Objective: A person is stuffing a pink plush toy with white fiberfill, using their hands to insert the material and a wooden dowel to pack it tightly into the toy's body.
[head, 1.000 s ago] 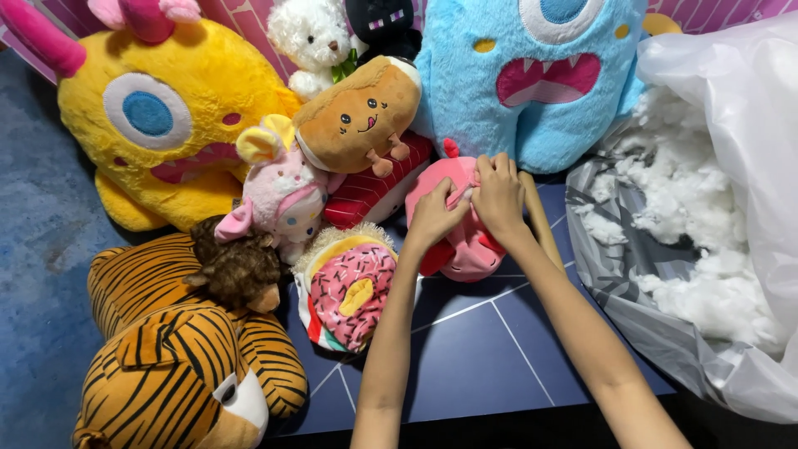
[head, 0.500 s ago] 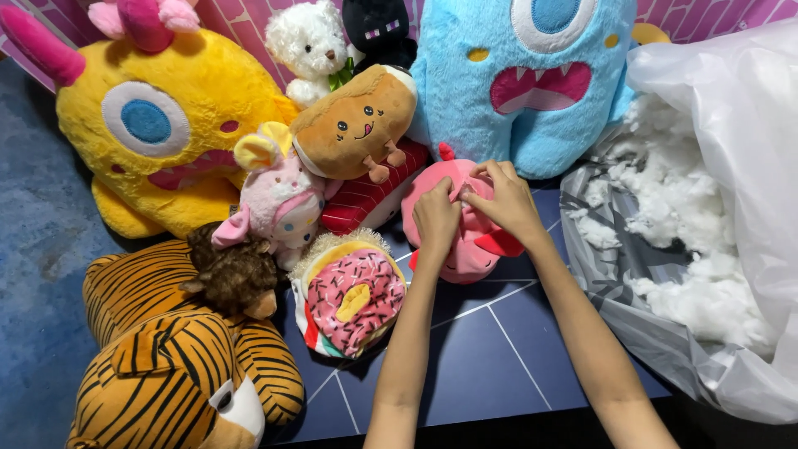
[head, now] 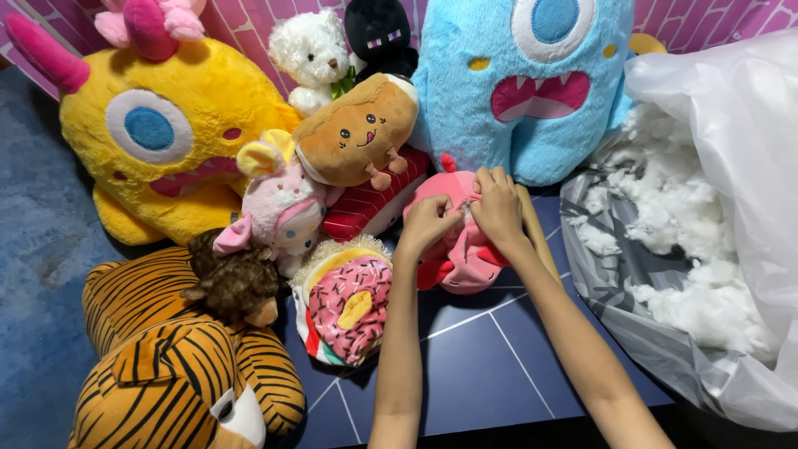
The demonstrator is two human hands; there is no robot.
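Both hands meet on the pink plush toy [head: 457, 249], which lies on the dark blue mat [head: 499, 366] just in front of the big blue monster plush [head: 532, 91], between the donut plush [head: 349, 303] on its left and the clear bag of white stuffing [head: 706, 249] on its right. The left hand [head: 426, 224] pinches the toy's top from the left, fingers curled tight on the fabric; the right hand [head: 497, 204] presses in from the right, fingertips bunched at the same spot, where a small tuft of white seems to show. The two hands touch there, at the toy's far edge, so the toy's body lies nearer to the person, below the fingers. The stuffing bag sits closest to the right arm, well apart from the left.
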